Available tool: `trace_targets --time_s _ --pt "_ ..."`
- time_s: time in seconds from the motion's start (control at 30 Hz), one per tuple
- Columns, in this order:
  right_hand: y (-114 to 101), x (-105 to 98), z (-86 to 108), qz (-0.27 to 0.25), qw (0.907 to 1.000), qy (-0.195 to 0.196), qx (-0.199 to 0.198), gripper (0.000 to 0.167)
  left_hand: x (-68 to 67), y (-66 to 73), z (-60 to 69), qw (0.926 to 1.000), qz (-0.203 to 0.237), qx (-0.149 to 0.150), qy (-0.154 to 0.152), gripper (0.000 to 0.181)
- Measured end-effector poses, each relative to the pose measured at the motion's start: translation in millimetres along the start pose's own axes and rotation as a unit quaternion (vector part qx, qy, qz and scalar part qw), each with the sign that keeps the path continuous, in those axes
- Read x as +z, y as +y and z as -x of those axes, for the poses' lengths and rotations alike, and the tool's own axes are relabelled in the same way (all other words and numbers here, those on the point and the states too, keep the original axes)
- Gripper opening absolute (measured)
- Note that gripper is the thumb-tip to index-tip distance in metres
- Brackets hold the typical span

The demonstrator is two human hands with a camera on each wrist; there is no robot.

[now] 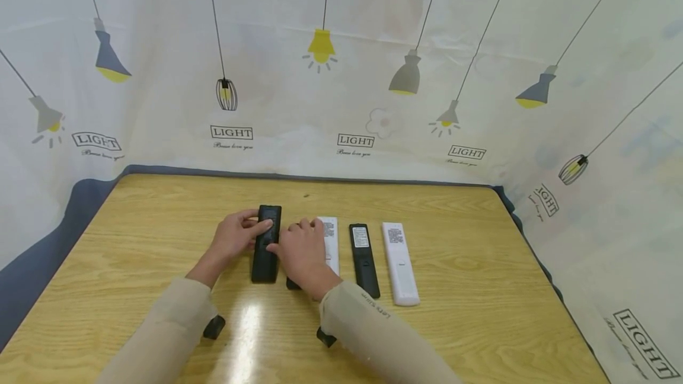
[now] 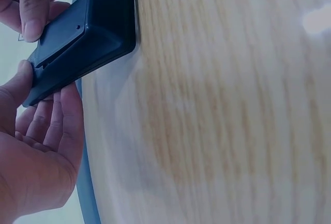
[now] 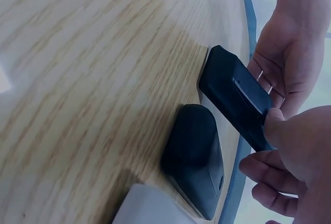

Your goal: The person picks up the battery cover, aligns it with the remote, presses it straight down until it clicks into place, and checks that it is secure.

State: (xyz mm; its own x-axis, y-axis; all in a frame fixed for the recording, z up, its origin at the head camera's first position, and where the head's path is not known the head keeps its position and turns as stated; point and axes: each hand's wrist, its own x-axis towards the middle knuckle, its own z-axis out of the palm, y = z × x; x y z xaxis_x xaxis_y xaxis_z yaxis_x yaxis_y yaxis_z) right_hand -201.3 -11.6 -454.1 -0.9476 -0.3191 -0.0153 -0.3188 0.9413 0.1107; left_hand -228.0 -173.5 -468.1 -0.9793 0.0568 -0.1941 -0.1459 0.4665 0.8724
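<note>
My left hand (image 1: 233, 237) grips a black remote control (image 1: 265, 259), thumb on its back and fingers beneath. The remote is tilted, its near end at the tabletop and its far end raised, as the left wrist view shows. Its back faces up, with a battery cover (image 2: 62, 30) and a dark gap along one edge of that cover. My right hand (image 1: 305, 253) holds the same remote from the right, thumb on the cover and the other fingers curled by its side. Beneath the right hand lies another black remote (image 3: 194, 157), mostly hidden in the head view.
To the right, a white remote (image 1: 332, 245) lies partly behind the right hand. Farther right are a slim black remote (image 1: 366, 271) with a white label and another white remote (image 1: 401, 271), backs up. The wooden table (image 1: 480, 313) ends at a printed cloth backdrop (image 1: 288, 153).
</note>
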Motion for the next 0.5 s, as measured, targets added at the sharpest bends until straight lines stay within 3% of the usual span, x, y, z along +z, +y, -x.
trace_targets --time_s 0.3,0.5 --pt "-1.6 0.8 -1.7 -0.103 0.9937 -0.035 0.026 0.050 1.7 -2.5 1.9 1.0000 -0.004 0.005 0.000 0.064" --pt "-6.2 3.4 -3.4 -0.105 0.9936 -0.034 0.026 0.047 -1.6 -9.8 3.1 0.9999 0.008 0.008 0.004 0.064"
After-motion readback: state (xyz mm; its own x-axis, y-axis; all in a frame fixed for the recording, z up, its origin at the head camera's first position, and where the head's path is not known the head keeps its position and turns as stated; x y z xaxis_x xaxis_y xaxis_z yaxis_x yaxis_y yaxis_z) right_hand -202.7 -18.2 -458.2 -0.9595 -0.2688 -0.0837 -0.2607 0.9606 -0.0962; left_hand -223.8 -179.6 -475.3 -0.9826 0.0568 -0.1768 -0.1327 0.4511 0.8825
